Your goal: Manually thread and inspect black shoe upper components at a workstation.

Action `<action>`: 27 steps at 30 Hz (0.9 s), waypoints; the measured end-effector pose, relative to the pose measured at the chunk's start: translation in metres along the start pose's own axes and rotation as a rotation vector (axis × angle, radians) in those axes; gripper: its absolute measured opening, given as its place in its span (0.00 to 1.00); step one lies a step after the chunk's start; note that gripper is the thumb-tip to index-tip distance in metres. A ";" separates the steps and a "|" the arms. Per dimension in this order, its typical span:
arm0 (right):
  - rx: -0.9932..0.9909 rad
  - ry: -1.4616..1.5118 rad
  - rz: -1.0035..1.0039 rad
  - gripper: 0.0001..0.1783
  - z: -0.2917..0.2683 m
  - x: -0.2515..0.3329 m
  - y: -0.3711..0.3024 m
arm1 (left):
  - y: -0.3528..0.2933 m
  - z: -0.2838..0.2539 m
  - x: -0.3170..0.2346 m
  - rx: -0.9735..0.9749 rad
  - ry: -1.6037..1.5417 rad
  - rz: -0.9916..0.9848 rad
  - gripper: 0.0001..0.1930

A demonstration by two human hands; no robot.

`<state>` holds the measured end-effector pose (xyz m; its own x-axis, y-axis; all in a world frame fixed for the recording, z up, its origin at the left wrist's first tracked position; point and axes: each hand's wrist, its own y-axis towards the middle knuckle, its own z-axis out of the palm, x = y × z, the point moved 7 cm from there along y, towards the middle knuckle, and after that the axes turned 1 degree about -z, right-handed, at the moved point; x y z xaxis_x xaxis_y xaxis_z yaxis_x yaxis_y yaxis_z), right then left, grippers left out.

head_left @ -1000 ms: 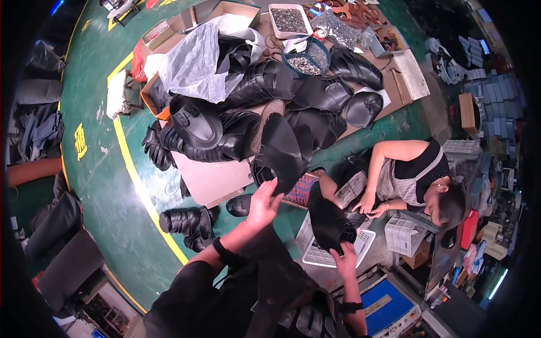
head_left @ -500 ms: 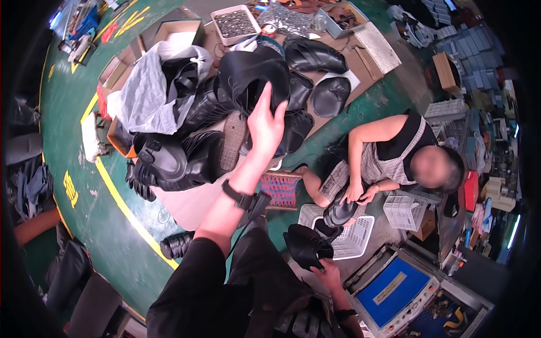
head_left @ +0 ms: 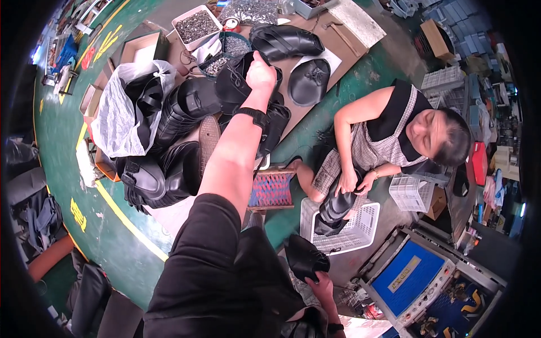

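My left hand (head_left: 262,74), its arm stretched forward over the bench, is closed on the rim of a black shoe upper (head_left: 232,80) at the top of a heap. Part of that upper is hidden behind my hand and wrist. Low in the view, to the right of my legs, my right hand (head_left: 322,285) grips another black shoe upper (head_left: 304,258) with laces trailing off it. Around my left hand lie more black leather shoe uppers (head_left: 190,101), a tan sole (head_left: 209,141) and a single laced upper (head_left: 309,82) on white paper.
A white tray of small metal pieces (head_left: 197,26) and a round divided dish (head_left: 234,45) stand at the back. A hammer (head_left: 345,37) rests on cardboard. To the right sits a co-worker (head_left: 383,118) handling a black shoe over a white basket (head_left: 360,225). A woven stool (head_left: 273,188) stands between us.
My left hand has reached farther forward, and its fingers have gone from spread against a black upper to closed on a rim. My right hand still holds its upper. The view has shifted.
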<state>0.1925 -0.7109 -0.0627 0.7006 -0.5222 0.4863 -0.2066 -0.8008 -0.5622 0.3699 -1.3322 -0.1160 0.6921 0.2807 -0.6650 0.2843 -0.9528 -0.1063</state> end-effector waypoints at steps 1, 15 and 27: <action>-0.012 0.004 -0.012 0.18 0.000 -0.001 0.001 | -0.001 0.011 0.002 0.111 0.067 -0.005 0.36; -0.222 -0.082 -0.338 0.13 -0.078 0.072 0.105 | -0.047 -0.004 0.003 0.199 0.424 0.276 0.39; -0.428 -0.311 -0.620 0.11 -0.114 0.152 0.217 | -0.136 -0.075 0.058 -0.060 0.187 0.643 0.26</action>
<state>0.1759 -0.9971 -0.0342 0.9179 0.1079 0.3818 0.0822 -0.9931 0.0831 0.4210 -1.1777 -0.0850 0.8379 -0.3205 -0.4419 -0.1907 -0.9303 0.3132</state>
